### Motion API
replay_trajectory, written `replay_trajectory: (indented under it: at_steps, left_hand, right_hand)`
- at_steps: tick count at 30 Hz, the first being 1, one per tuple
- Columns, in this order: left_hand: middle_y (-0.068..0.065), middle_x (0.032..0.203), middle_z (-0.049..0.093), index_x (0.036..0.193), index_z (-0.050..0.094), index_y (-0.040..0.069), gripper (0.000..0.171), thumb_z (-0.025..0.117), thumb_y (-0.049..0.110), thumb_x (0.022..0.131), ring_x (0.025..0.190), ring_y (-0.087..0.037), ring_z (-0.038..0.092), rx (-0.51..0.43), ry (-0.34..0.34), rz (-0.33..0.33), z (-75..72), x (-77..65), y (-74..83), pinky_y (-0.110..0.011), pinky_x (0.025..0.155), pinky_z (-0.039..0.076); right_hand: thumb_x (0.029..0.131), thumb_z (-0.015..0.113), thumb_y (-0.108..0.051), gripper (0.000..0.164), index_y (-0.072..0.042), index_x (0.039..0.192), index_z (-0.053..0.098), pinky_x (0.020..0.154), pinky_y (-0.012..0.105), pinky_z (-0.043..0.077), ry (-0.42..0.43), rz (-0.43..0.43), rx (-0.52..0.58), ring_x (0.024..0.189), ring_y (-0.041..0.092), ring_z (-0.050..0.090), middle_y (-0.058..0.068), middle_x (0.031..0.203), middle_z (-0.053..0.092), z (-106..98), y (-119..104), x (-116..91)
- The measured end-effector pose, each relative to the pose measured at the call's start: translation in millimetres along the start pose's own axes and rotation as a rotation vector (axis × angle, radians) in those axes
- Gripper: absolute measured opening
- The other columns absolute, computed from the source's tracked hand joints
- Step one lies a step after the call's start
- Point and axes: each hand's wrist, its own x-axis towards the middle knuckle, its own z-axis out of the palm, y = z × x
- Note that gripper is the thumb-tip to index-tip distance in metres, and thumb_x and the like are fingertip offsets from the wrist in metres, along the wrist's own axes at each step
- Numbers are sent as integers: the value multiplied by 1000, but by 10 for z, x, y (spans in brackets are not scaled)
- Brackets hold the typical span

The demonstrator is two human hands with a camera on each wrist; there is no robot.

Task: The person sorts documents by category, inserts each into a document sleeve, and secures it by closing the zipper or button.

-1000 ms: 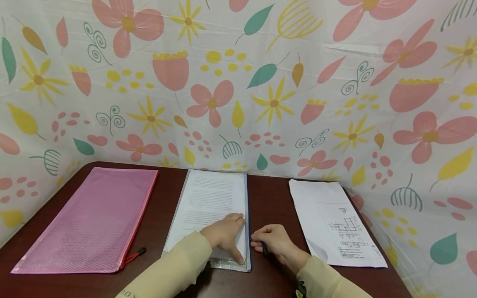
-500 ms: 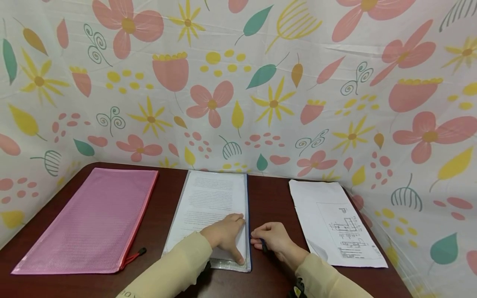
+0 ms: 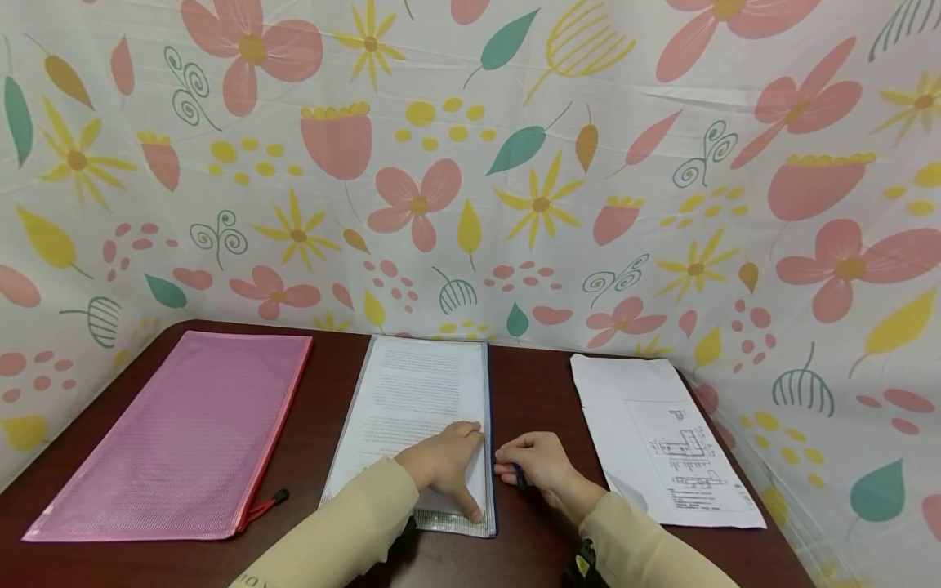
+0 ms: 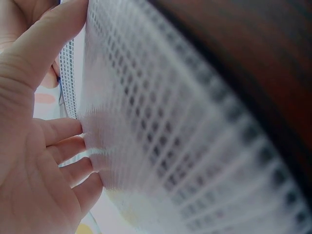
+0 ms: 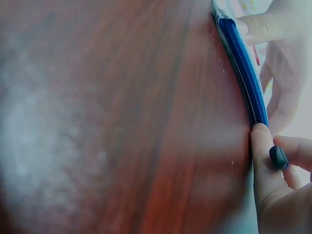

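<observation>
A clear mesh zip pouch (image 3: 434, 523) holding a printed sheet (image 3: 415, 384) lies in the middle of the table. Its blue zipper (image 3: 488, 380) runs along the right side. Spread over the pouch's near right part, my left hand (image 3: 447, 459) presses it down, the thumb toward the near edge. Beside the zipper, my right hand (image 3: 546, 467) pinches the zipper pull, whose dark end (image 5: 279, 158) sticks out between the fingers in the right wrist view. That view also shows the blue zipper closed up toward the near corner, with the left thumb (image 5: 256, 28) close by.
A pink mesh zip pouch (image 3: 184, 433) with a red cord pull (image 3: 257, 513) lies on the left. White paper (image 3: 625, 408) with a printed drawing lies on the right, its near left corner curled. Behind the dark wooden table (image 3: 529, 392) hangs a flowered cloth (image 3: 470, 163).
My right hand has shifted slightly away from me along the zipper, still pinching the pull. The left hand and the pouch have stayed in place.
</observation>
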Motion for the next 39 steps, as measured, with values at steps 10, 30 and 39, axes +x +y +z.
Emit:
replay_trajectory:
  at_steps: [10, 30, 39]
  left_hand:
    - [-6, 154, 28, 144, 36, 8, 114, 85, 57, 54, 143, -21, 24, -13, -5, -5, 14, 16, -10, -32, 113, 30]
    - [-6, 155, 27, 145, 34, 8, 115, 84, 58, 55, 143, -20, 23, -15, -12, -5, -7, 12, -17, -32, 113, 31]
    - [-7, 155, 27, 145, 34, 8, 115, 83, 60, 55, 143, -22, 24, 4, -15, 0, 12, 27, -26, -33, 114, 29]
  right_hand:
    - [83, 67, -1, 23, 16, 97, 62, 61, 32, 58, 27, 3, 23, 64, 15, 68, 14, 77, 71, 2, 17, 88]
    - [83, 67, -1, 20, 15, 96, 64, 61, 33, 58, 76, 14, 6, 63, 16, 68, 15, 77, 70, 20, -43, 207]
    - [83, 66, 0, 17, 13, 94, 65, 61, 32, 58, 103, 24, 7, 62, 17, 68, 15, 77, 70, 33, -71, 249]
